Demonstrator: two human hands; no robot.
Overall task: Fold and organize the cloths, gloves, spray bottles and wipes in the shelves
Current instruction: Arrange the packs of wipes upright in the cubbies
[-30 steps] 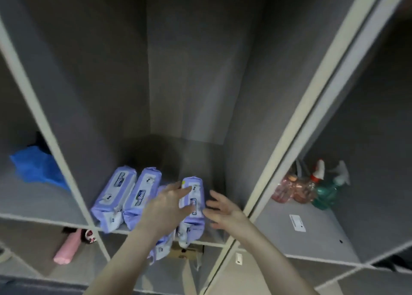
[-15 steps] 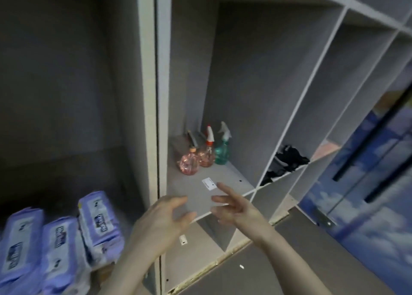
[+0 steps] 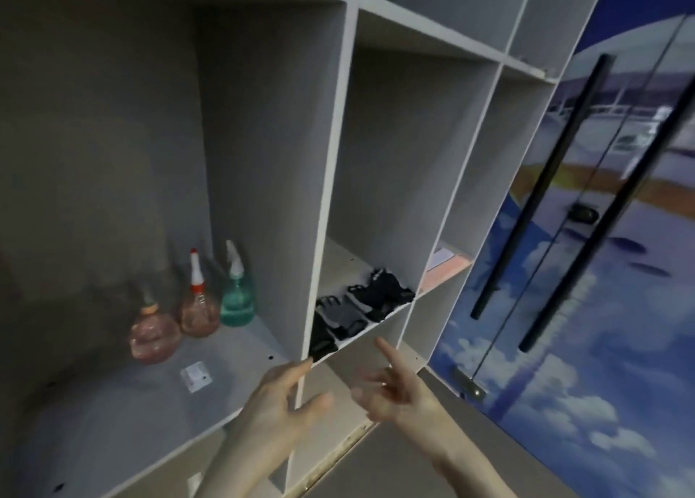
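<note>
Grey shelves [image 3: 340, 129]: head view; tall open compartments side by side, split by pale upright dividers.
Spray bottles [image 3: 197, 305]: three stand upright in a row at the back of the left compartment, two pinkish and one green, close together and possibly touching.
Gloves [image 3: 357, 307]: a dark black-and-grey heap in the next compartment to the right, lying loose near the front edge, one end touching the divider.
Pink item [image 3: 445, 268]: flat thing on the shelf one compartment further right; what it is cannot be told.
Left hand [image 3: 276, 403]: fingers loosely spread, holding nothing, raised in front of the divider's lower end.
Right hand [image 3: 398, 388]: empty too, forefinger stretched toward the gloves' shelf edge, other fingers relaxed.
Step, as judged: both hands seem headed for the gloves, not yet touching them.
Risk: the heap sits right at the shelf lip, so a hasty grab could drag part of it over the edge to the floor.
Risk: the left hand is close to the divider and could knock it on the way in.
</note>
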